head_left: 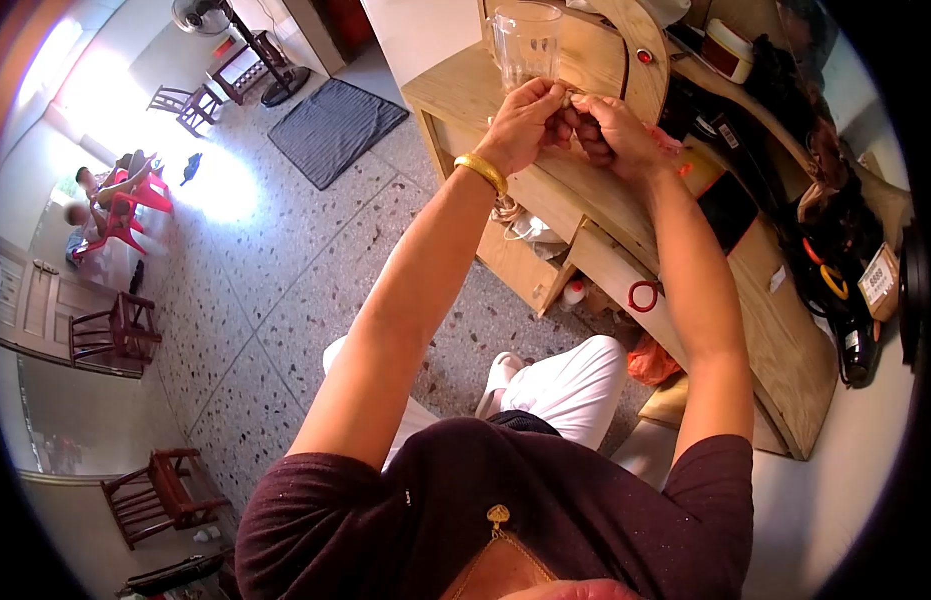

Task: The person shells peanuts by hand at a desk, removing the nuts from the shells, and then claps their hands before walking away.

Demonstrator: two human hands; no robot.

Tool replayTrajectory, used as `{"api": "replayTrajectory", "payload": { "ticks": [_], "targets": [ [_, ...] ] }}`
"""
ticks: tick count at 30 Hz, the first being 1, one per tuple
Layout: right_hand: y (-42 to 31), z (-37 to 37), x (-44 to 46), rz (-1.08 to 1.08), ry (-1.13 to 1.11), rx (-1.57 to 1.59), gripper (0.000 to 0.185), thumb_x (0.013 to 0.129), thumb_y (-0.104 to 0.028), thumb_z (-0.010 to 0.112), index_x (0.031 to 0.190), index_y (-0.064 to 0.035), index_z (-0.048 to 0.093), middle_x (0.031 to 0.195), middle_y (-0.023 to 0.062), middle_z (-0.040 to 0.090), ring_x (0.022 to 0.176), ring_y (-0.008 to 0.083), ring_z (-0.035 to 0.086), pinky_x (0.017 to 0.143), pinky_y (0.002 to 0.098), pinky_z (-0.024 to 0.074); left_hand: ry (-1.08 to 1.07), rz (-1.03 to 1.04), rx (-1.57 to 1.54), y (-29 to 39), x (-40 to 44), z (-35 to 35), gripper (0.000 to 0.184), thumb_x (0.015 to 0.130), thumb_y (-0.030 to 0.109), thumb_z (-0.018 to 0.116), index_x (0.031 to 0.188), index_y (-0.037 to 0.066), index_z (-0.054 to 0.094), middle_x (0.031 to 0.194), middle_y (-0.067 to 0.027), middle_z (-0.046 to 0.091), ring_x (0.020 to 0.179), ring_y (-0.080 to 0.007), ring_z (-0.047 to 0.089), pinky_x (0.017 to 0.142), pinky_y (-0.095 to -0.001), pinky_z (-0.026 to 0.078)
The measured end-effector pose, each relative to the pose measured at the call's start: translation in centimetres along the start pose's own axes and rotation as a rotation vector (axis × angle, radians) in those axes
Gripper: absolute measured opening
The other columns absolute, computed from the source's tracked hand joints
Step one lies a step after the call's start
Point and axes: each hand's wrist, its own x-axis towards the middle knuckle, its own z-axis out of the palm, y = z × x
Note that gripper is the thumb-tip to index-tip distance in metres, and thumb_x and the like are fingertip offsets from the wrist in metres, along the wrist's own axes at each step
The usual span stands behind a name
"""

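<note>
Above the wooden dresser top [775, 330], my left hand [526, 122] and my right hand [612, 132] meet at the fingertips. Both are closed in a pinch on something small and pale, too small to name. A gold bangle [482, 172] circles my left wrist. Just behind my left hand a clear ribbed glass pitcher [526, 45] stands on the dresser. The curved wooden frame [653, 90] with a red round spot rises behind my right hand.
A white jar [727, 50], dark cables and a black bottle [857, 345] lie at the right. Below, a drawer [625, 275] is open. Two people sit on red chairs [125, 215] far left, near wooden chairs and a standing fan [200, 15].
</note>
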Motion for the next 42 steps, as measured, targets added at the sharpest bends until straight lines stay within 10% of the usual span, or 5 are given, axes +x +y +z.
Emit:
{"api": "replayTrajectory", "payload": {
  "ticks": [42],
  "targets": [
    [0.7,0.1,0.4,-0.136,0.175,-0.384,0.029,0.081,-0.021,0.045,0.062,-0.0011,0.054,0.059,-0.0006,0.050,0.055,0.0080,0.043,0.051,0.0261,0.0367,0.122,0.007,0.288,0.2,-0.1,1.6,0.023,0.092,0.026,0.047,0.083,0.005,0.053,0.065,-0.0013,0.055,0.051,-0.0074,0.052,0.045,-0.0197,0.045]
  ]
}}
